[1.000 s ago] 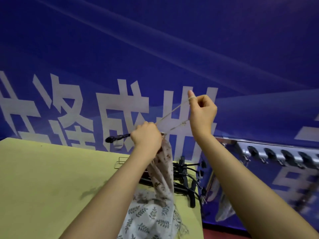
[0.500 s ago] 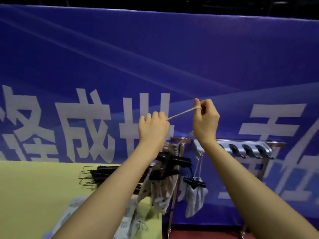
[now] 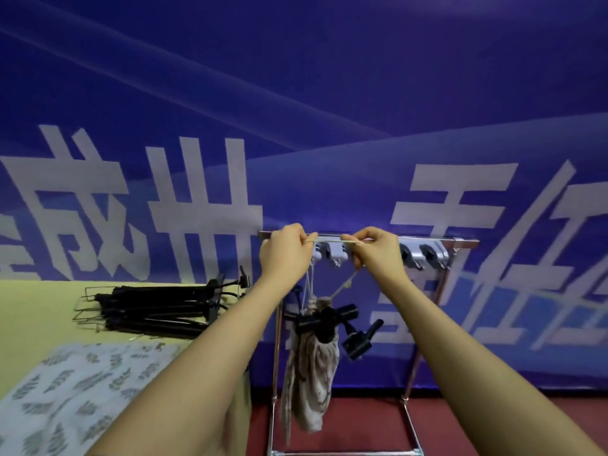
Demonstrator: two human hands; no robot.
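My left hand [image 3: 285, 255] and my right hand [image 3: 375, 251] each pinch a thin beige cord [image 3: 330, 241] stretched level between them, right in front of the top bar of a metal rack [image 3: 427, 240] with grey hook clips. From the cord's lower strands hangs a patterned cloth bag [image 3: 312, 366], bunched at its neck, with black clip hangers [image 3: 353, 330] caught around it. The bag dangles beside the rack's left post.
A yellow-green table [image 3: 36, 317] lies at the left with a pile of black hangers [image 3: 154, 311] and a leaf-print cloth [image 3: 72, 390]. A blue banner with white characters [image 3: 204, 199] fills the background. Red floor [image 3: 371, 422] shows under the rack.
Both hands have carried the cord and bag rightward, away from the table, and lowered to the rack's top bar. The cord now runs level between the hands.
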